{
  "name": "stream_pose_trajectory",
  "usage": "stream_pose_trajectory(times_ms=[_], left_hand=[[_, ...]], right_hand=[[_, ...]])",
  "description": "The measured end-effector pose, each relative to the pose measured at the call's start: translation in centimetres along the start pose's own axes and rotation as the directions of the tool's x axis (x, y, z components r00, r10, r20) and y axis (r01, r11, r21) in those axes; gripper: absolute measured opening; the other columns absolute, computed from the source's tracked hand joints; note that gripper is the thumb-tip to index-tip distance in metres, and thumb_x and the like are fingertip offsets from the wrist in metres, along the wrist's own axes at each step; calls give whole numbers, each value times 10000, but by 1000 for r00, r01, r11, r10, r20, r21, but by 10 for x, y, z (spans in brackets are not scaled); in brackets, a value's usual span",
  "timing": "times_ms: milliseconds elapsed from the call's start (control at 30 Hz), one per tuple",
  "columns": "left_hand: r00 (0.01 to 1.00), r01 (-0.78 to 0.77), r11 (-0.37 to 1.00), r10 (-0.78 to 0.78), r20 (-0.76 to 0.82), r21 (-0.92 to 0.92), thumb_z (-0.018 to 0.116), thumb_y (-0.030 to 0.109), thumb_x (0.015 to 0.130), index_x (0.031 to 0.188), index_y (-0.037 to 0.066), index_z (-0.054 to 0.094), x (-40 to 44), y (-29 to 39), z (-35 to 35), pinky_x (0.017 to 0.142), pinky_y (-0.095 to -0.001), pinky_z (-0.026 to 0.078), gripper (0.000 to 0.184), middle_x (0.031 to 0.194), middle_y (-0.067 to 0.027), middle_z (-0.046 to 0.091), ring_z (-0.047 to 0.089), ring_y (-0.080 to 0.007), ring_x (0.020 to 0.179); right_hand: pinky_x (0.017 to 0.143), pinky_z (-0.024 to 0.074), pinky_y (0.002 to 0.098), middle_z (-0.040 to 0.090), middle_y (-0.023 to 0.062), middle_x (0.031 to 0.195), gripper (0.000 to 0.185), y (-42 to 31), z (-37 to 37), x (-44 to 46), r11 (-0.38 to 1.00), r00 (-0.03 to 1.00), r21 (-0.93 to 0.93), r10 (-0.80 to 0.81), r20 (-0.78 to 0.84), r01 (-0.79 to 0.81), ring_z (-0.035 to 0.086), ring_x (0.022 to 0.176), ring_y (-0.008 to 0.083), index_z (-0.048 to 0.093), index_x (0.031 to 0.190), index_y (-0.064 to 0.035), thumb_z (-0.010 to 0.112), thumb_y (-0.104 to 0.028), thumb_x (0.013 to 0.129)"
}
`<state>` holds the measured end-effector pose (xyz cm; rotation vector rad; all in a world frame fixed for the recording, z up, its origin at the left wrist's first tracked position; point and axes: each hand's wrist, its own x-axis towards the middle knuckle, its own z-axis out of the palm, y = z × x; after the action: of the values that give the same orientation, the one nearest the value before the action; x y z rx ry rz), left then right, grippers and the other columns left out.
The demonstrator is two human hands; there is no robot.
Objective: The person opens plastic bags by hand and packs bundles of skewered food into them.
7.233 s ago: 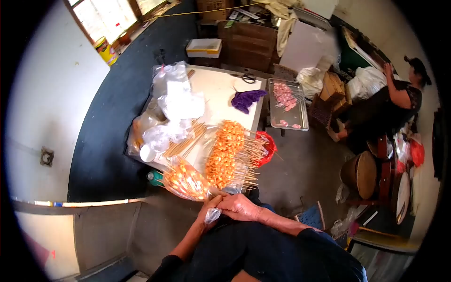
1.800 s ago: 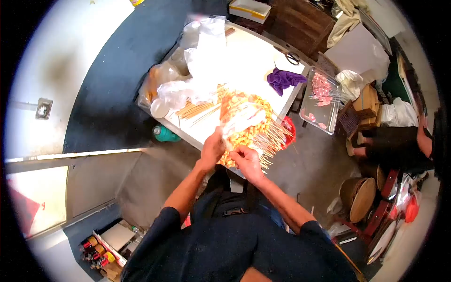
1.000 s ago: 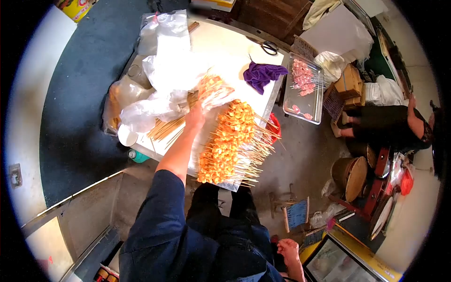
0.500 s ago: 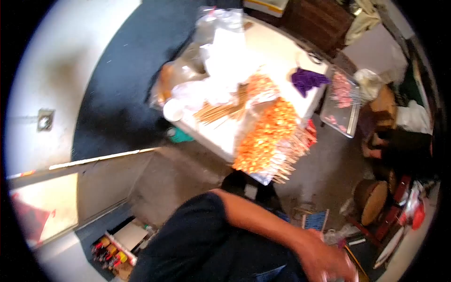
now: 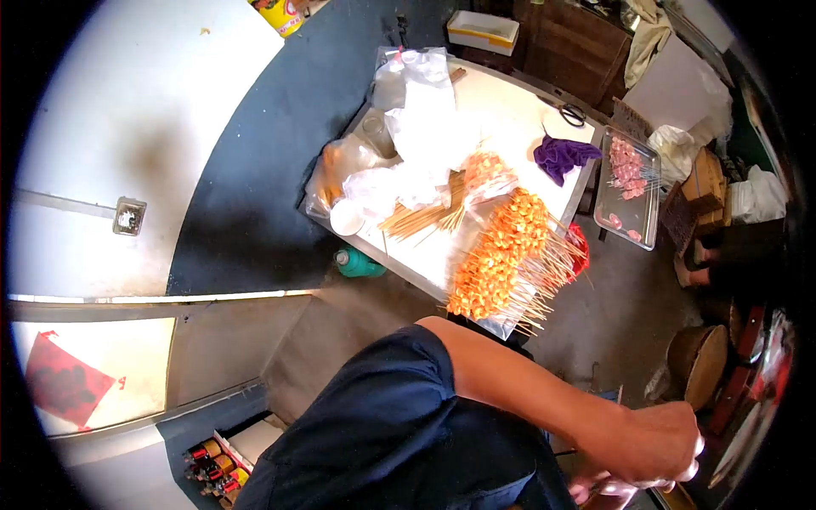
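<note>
My left hand (image 5: 661, 444) is at the lower right, at the end of a bare forearm reaching out from a dark sleeve. Its fingers are curled closed, and whatever they hold is hidden behind the knuckles. Just below it, part of my right hand (image 5: 602, 491) shows at the bottom edge, close to or touching the left; its grip is mostly out of sight. Beyond the arm, a pile of skewers with orange pieces (image 5: 501, 255) lies on the near corner of the white table (image 5: 527, 106), bare stick ends pointing right.
Bare wooden sticks (image 5: 416, 219), plastic bags (image 5: 421, 110), a white cup (image 5: 346, 218), a purple cloth (image 5: 563, 158) and scissors (image 5: 573, 115) lie on the table. Right of it is a metal tray (image 5: 629, 219) with pink meat skewers. Another person's feet (image 5: 690, 268) show at the right.
The view has shifted and sharpened. My left hand has moved right and slightly up in the picture, its fingers now curled, and part of my right hand shows beneath it.
</note>
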<state>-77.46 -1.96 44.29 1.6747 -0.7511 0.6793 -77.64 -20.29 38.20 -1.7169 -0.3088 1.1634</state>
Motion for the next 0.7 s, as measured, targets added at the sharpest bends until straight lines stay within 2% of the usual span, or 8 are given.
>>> stream_pose_trajectory(times_ms=[100, 233, 300, 400, 467, 500, 600, 700], left_hand=[[988, -16, 1000, 18, 156, -14, 627, 219, 726, 721, 46, 619, 13, 4, 12, 508, -430, 427, 174, 621, -160, 568, 573, -324, 579], [962, -27, 998, 43, 270, -63, 595, 175, 812, 771, 17, 611, 30, 8, 45, 532, -444, 454, 164, 647, -185, 576, 570, -332, 581], [953, -40, 994, 70, 294, -106, 579, 153, 856, 797, 2, 606, 35, 14, 64, 545, -452, 468, 164, 660, -197, 580, 568, -336, 582], [932, -96, 983, 144, 333, -156, 594, 179, 852, 738, 7, 603, 34, 23, 110, 569, -442, 486, 207, 657, -169, 587, 579, -313, 586], [900, 120, 845, 130, 416, -522, 591, 195, 855, 745, 5, 620, 28, 27, 156, 597, -441, 483, 221, 676, -154, 598, 589, -303, 607], [844, -410, 893, 449, 295, -186, 606, 240, 853, 811, 15, 659, 32, 28, 170, 619, -433, 478, 235, 734, -150, 622, 597, -298, 642], [869, -325, 918, 384, 311, -226, 610, 231, 838, 810, 13, 659, 49, 25, 160, 609, -423, 475, 224, 724, -147, 624, 600, -285, 637], [917, -160, 922, 271, 292, -353, 617, 216, 815, 808, 10, 660, 59, 30, 122, 593, -406, 470, 211, 708, -142, 627, 603, -266, 629]], right_hand=[[528, 462, 298, 589, 86, 704, 160, -6, 41, 12, 964, 991, -232, -121, 52, 130, 556, 570, 161, 581, 950, -6, 616, -115, 837], [570, 481, 298, 608, 97, 774, 215, -20, 84, 48, 806, 908, -434, -411, 79, 403, 587, 634, 168, 578, 1018, -5, 611, -128, 844], [591, 491, 298, 617, 103, 809, 244, -23, 100, 83, 840, 908, -365, -416, 39, 401, 603, 665, 172, 576, 1053, -5, 608, -135, 848], [666, 494, 289, 603, 107, 993, 366, -3, 123, 151, 988, 999, 155, -12, 51, 4, 618, 809, 180, 521, 1173, 12, 603, -135, 849], [627, 491, 290, 610, 92, 978, 327, -1, 138, 207, 958, 1000, 287, 0, -28, 9, 618, 784, 171, 546, 1127, 20, 607, -113, 835], [607, 489, 291, 616, 85, 943, 294, 6, 147, 233, 966, 999, 254, -27, -46, 38, 618, 771, 164, 567, 1091, 19, 602, -110, 829], [553, 485, 296, 629, 74, 822, 221, 26, 185, 312, 943, 999, 331, -34, 6, 30, 624, 725, 159, 617, 975, 22, 596, -120, 807], [547, 487, 290, 643, 97, 781, 204, -3, 211, 322, 981, 986, 169, -119, 121, 98, 628, 696, 148, 626, 940, 23, 583, -126, 807]])
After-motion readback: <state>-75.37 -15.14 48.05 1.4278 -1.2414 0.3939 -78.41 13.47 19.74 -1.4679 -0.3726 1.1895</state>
